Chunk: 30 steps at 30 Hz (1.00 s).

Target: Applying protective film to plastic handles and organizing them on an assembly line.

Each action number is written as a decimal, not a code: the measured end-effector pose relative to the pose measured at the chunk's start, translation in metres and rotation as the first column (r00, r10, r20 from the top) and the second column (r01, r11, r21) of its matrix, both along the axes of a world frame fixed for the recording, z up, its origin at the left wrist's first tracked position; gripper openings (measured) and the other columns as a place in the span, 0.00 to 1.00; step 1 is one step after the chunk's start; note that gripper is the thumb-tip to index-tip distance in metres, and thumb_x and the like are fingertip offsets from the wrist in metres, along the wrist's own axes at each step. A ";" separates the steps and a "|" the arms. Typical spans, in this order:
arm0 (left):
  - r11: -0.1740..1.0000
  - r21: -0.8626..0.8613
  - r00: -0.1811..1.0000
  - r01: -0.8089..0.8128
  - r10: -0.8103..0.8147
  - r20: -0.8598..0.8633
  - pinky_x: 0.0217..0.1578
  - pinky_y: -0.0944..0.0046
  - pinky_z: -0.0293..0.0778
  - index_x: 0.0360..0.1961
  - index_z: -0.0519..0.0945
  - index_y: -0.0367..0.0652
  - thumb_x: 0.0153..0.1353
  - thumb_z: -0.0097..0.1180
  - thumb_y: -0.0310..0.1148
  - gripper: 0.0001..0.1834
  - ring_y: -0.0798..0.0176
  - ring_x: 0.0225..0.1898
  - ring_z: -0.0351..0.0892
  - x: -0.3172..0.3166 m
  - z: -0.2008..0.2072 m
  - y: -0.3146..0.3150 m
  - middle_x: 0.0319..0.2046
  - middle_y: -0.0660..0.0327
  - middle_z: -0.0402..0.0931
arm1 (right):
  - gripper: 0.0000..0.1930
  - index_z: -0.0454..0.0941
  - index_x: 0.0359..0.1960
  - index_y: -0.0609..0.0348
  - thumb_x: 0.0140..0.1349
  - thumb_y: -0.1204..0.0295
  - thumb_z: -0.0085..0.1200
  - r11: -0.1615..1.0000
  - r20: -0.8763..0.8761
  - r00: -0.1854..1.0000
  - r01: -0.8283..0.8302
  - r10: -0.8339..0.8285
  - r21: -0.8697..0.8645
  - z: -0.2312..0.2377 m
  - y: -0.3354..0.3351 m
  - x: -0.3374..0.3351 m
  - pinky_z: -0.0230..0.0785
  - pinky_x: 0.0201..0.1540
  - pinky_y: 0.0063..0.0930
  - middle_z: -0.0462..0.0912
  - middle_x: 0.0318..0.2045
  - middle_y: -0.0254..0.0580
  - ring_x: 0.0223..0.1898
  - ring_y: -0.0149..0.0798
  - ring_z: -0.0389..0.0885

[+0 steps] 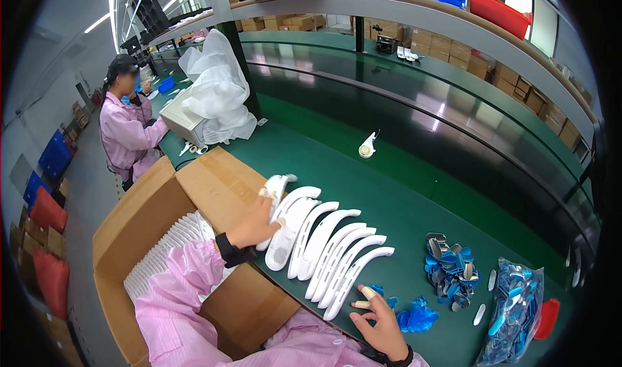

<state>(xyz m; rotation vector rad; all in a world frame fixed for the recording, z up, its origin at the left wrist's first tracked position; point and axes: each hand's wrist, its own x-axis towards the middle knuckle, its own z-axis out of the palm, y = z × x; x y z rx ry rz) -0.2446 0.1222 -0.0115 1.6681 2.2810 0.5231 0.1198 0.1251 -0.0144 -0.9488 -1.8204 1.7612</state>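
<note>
White curved plastic pieces [331,237] lie side by side in a slanting row on the green tabletop. At the row's left end, my left hand [251,226] is closed around a white curved plastic piece [276,187], its thumb and index finger pressing on it. The palm hides part of this piece. My right hand [383,328] is open and holds nothing, fingers apart, just right of the near end of the row. Crumpled blue film [418,315] lies beside it. Pale finger covers show on some fingertips of both hands.
An open cardboard box [133,237] holding stacked white pieces stands at left. Blue-filmed metal parts [451,270] form a pile at right, near a filled clear bag [512,309] and a red container [547,318]. A tape roll [367,148] lies farther back. A co-worker [129,130] sits far left.
</note>
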 end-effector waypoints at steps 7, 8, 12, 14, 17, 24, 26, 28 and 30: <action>0.986 0.043 0.912 0.160 -0.164 0.376 0.60 0.53 0.60 0.62 0.52 0.23 0.59 0.49 0.30 0.34 0.34 0.60 0.61 0.049 -0.013 -0.014 0.55 0.29 0.62 | 0.38 0.53 0.67 0.68 0.57 0.77 0.60 0.988 0.000 0.993 -0.116 0.116 0.100 -0.011 0.001 -0.010 0.74 0.45 0.23 0.52 0.68 0.53 0.58 0.42 0.72; 0.966 0.202 0.873 0.161 -0.234 0.427 0.61 0.55 0.59 0.63 0.51 0.22 0.59 0.48 0.29 0.34 0.35 0.61 0.59 0.053 -0.016 -0.020 0.57 0.28 0.60 | 0.38 0.52 0.67 0.67 0.57 0.76 0.60 0.982 0.022 0.993 -0.116 0.114 0.149 -0.013 0.001 -0.010 0.75 0.45 0.24 0.50 0.69 0.54 0.60 0.44 0.70; 0.952 0.259 0.910 0.163 -0.246 0.333 0.60 0.54 0.61 0.61 0.57 0.27 0.57 0.47 0.23 0.30 0.36 0.59 0.62 0.052 -0.034 -0.018 0.57 0.34 0.62 | 0.40 0.52 0.68 0.66 0.56 0.75 0.62 0.978 0.040 0.995 -0.093 0.087 0.185 -0.008 0.001 -0.012 0.75 0.47 0.29 0.42 0.71 0.57 0.65 0.48 0.63; 0.958 0.266 0.948 0.110 -0.182 0.262 0.56 0.52 0.64 0.58 0.61 0.28 0.56 0.48 0.23 0.27 0.36 0.55 0.65 0.051 -0.033 -0.015 0.53 0.37 0.65 | 0.40 0.53 0.68 0.66 0.56 0.75 0.62 0.979 0.042 0.994 -0.102 0.096 0.178 -0.006 0.000 -0.013 0.75 0.48 0.30 0.41 0.71 0.57 0.66 0.48 0.60; 0.970 0.239 0.995 0.044 -0.063 0.072 0.50 0.50 0.68 0.54 0.67 0.30 0.55 0.50 0.22 0.23 0.38 0.49 0.69 0.060 -0.018 -0.010 0.48 0.42 0.68 | 0.39 0.54 0.67 0.65 0.56 0.75 0.62 0.981 0.061 0.993 -0.109 0.100 0.160 -0.005 -0.001 -0.013 0.75 0.48 0.31 0.40 0.71 0.57 0.67 0.49 0.57; 0.979 0.202 0.998 0.022 -0.009 -0.062 0.45 0.49 0.71 0.58 0.67 0.37 0.59 0.54 0.34 0.26 0.39 0.47 0.69 0.081 -0.009 -0.018 0.48 0.42 0.67 | 0.37 0.56 0.66 0.65 0.55 0.77 0.62 0.978 0.074 0.991 -0.124 0.113 0.166 -0.005 -0.003 -0.012 0.76 0.48 0.31 0.40 0.71 0.59 0.68 0.49 0.56; 0.961 0.264 0.989 0.081 -0.045 -0.139 0.45 0.49 0.72 0.60 0.66 0.39 0.59 0.54 0.37 0.28 0.38 0.47 0.69 0.084 -0.007 -0.022 0.50 0.41 0.65 | 0.37 0.57 0.66 0.65 0.55 0.77 0.62 0.978 0.068 0.991 -0.127 0.117 0.165 -0.003 -0.003 -0.014 0.76 0.48 0.31 0.40 0.71 0.59 0.68 0.49 0.56; 0.976 0.085 0.953 0.202 -0.176 -0.245 0.47 0.48 0.72 0.62 0.66 0.44 0.60 0.52 0.36 0.28 0.37 0.49 0.69 0.083 -0.010 -0.019 0.53 0.38 0.63 | 0.37 0.58 0.66 0.64 0.55 0.77 0.62 0.978 0.070 0.991 -0.122 0.111 0.170 -0.005 -0.001 -0.012 0.76 0.48 0.31 0.40 0.71 0.59 0.68 0.49 0.56; 0.988 0.015 0.962 0.153 -0.146 -0.229 0.47 0.49 0.72 0.58 0.71 0.46 0.60 0.52 0.34 0.24 0.38 0.51 0.68 0.070 -0.018 -0.014 0.54 0.38 0.62 | 0.36 0.58 0.66 0.63 0.55 0.77 0.62 0.972 0.062 0.991 -0.130 0.120 0.198 -0.008 0.000 -0.010 0.76 0.47 0.31 0.41 0.71 0.59 0.68 0.49 0.57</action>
